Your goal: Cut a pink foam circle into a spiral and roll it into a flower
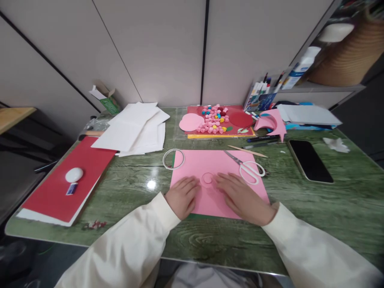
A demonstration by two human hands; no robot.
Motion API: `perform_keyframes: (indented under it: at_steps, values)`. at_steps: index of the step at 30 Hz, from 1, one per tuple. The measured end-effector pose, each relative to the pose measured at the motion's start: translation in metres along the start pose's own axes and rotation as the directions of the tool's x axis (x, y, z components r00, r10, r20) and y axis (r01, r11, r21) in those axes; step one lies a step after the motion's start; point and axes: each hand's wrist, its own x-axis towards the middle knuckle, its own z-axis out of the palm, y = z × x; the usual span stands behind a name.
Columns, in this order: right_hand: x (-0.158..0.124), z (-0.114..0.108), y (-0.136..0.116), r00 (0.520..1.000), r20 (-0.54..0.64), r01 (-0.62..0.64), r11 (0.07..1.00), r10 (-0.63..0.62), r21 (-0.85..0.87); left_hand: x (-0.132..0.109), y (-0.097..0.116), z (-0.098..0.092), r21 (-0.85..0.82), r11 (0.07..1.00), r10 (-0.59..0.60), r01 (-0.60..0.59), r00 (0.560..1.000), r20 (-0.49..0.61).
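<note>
Several pink paper sheets in front of me show as one pink sheet [207,160], with a green edge peeping out beneath. At its middle is a small round pink piece [207,180] with a smaller circle inside; whether it is cut, coiled or drawn I cannot tell. My left hand [183,196] lies on the sheet just left of this piece, fingers stretched toward it. From the right, my right hand [241,198] rests flat, its fingertips beside the piece. White-handled scissors [250,172] lie at the sheet's upper right. A white ring, like a tape roll [174,159], overlaps the upper left corner.
Behind lie a red sheet with small coloured paper pieces [214,120] and a wooden stick [247,151]. White papers [132,126] and a red sheet [69,180] with a glue stick [72,189] are left. A phone [310,161] and pink offcut [274,122] are right.
</note>
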Motion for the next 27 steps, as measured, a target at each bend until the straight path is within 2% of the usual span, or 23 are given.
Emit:
perform_keyframes:
  at_steps: [3, 9, 15, 22, 25, 27]
  values:
    - [0.001, 0.002, -0.004, 0.996, 0.053, 0.067, 0.998, -0.066, -0.022, -0.001, 0.002, -0.003, 0.003, 1.000, -0.004, 0.004, 1.000, 0.030]
    - [0.005, 0.004, -0.006, 0.998, 0.060, 0.030, 0.999, -0.029, -0.014, 0.001, 0.009, -0.010, -0.072, 0.996, -0.052, 0.055, 0.998, 0.046]
    - [0.009, 0.014, -0.009, 0.994, 0.096, 0.047, 0.998, -0.044, -0.029, 0.002, 0.010, -0.009, -0.129, 0.991, -0.029, 0.033, 0.999, 0.036]
    - [0.007, 0.002, 0.004, 0.975, 0.194, 0.101, 0.994, -0.106, 0.037, -0.002, 0.021, -0.010, -0.166, 0.986, 0.000, 0.015, 0.996, 0.088]
    - [0.007, -0.001, 0.004, 0.974, 0.192, 0.111, 0.993, -0.118, 0.047, -0.003, 0.017, -0.009, -0.160, 0.987, -0.002, 0.010, 0.999, 0.048]
    - [0.007, 0.002, 0.002, 0.984, 0.152, 0.092, 0.995, -0.095, 0.024, -0.002, 0.007, -0.009, -0.100, 0.991, -0.094, 0.091, 0.995, -0.025]
